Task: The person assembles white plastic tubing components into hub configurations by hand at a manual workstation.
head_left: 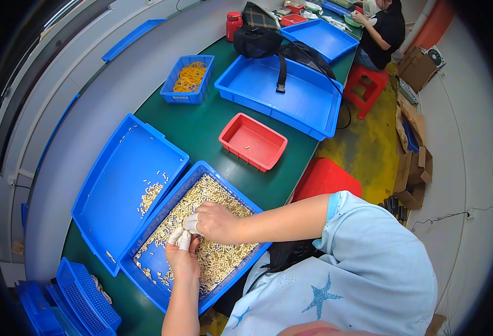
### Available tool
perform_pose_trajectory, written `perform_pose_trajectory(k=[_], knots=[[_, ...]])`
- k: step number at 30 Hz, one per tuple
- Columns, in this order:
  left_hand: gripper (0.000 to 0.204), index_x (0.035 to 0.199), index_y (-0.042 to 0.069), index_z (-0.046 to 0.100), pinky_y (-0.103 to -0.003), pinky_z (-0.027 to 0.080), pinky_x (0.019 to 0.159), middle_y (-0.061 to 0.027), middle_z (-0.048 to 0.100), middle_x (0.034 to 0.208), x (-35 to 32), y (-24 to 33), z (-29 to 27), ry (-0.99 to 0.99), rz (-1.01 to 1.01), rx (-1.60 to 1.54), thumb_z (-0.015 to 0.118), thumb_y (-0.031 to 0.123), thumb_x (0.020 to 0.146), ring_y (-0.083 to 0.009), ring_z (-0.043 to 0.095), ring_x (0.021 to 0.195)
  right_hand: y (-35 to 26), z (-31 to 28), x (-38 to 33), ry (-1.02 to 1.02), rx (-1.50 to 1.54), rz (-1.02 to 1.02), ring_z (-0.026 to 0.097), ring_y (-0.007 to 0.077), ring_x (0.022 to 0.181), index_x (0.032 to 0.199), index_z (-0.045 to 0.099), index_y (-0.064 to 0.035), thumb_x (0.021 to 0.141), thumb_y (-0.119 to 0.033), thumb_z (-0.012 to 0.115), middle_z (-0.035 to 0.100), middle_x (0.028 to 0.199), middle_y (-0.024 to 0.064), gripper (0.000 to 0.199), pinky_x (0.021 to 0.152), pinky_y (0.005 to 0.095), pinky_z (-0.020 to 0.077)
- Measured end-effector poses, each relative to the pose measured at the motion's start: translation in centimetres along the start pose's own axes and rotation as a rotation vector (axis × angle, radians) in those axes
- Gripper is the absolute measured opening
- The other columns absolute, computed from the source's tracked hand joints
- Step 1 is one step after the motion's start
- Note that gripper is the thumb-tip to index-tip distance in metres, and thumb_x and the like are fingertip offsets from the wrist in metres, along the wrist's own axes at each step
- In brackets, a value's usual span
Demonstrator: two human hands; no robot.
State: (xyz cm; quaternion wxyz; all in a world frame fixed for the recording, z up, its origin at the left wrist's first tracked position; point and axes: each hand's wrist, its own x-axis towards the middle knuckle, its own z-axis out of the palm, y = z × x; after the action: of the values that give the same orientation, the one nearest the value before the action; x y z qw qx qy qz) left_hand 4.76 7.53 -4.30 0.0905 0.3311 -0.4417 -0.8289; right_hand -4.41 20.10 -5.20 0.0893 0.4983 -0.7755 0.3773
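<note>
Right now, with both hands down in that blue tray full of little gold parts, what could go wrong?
1. The tray of small gold parts seems to overhang the green table's near edge; pressing there might tip it.
2. The left hand and right hand work close together in the heap, so a flick could scatter pieces.
3. The second blue tray sits alongside, touching; pieces might mix with its small pile.

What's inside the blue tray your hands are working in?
The blue tray holds a heap of small pale-gold pieces. The left hand and right hand cover the pieces beneath them; what the fingertips pinch is hidden.
</note>
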Motion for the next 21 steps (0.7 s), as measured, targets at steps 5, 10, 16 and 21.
perform_pose_trajectory(k=[5,10,16,21], knots=[[0.019,0.101,0.004,0.057,-0.022,0.055,0.064,-0.0084,0.063,0.091,-0.4,0.1,0.1,0.042,0.033,0.008,0.062,-0.001,0.083,-0.0151,0.063,0.076,-0.7,-0.3,0.5,-0.011,-0.088,-0.053,0.059,0.0226,0.075,0.070,0.060,-0.0104,0.071,-0.014,0.056,0.061,0.071,0.0056,0.005,0.072,0.0361,0.0429],[0.021,0.104,-0.001,0.054,-0.023,0.052,0.068,-0.0125,0.063,0.096,-0.4,0.7,0.8,-0.013,0.054,0.222,0.061,0.002,0.085,-0.0174,0.064,0.081,-0.4,-1.3,1.2,-0.205,0.157,0.315,0.062,0.0286,0.073,0.081,0.064,-0.0075,0.078,-0.010,0.056,0.063,0.074,0.0110,0.009,0.066,0.0402,0.0478],[0.020,0.104,0.000,0.055,-0.024,0.052,0.070,-0.0104,0.064,0.094,-0.2,0.9,0.8,-0.155,0.000,0.176,0.059,0.009,0.087,-0.0170,0.064,0.084,-0.5,-2.8,2.1,-0.070,0.622,0.519,0.061,0.0185,0.087,0.093,0.066,-0.0041,0.080,-0.002,0.063,0.063,0.088,0.0077,0.014,0.078,0.0297,0.0480],[0.019,0.104,0.000,0.055,-0.024,0.052,0.073,-0.0099,0.064,0.095,-0.3,0.8,0.4,-0.223,-0.035,-0.050,0.059,0.007,0.087,-0.0155,0.063,0.082,-0.8,-2.6,2.2,-0.047,0.552,0.319,0.058,0.0207,0.095,0.091,0.067,-0.0051,0.077,-0.003,0.065,0.065,0.095,0.0065,0.014,0.084,0.0316,0.0458]])
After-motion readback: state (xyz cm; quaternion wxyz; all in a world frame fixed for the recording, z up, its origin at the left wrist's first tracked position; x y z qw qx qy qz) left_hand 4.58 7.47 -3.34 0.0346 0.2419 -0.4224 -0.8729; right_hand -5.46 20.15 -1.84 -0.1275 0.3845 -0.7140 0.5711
